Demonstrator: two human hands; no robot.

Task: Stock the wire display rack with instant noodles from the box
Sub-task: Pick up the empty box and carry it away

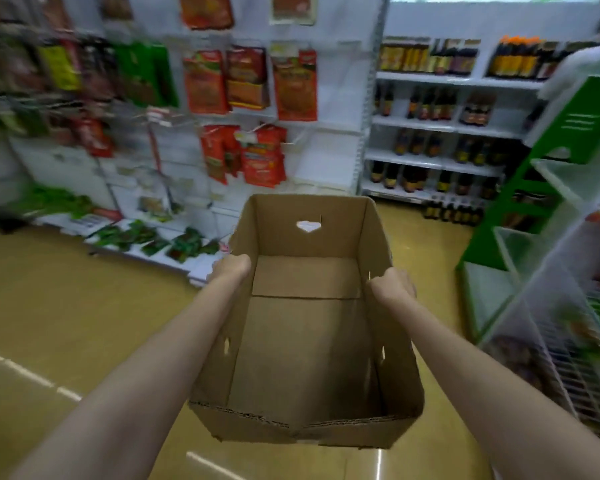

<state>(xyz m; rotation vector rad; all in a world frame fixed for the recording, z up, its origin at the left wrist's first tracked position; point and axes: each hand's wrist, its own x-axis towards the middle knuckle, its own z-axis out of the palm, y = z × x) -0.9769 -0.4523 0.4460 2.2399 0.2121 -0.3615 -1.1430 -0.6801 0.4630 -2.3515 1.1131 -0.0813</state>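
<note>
The person carried the cardboard box (pixel 305 327) out in front, clear of the floor, its open top tilted toward the camera; its inside showed bare cardboard, no noodles. The left hand (pixel 230 268) gripped the box's left wall and the right hand (pixel 394 284) its right wall, fingers curled over the rims, probably to keep it level while walking. The wire display rack (pixel 568 344) stood right of the box, its contents too blurred to name.
</note>
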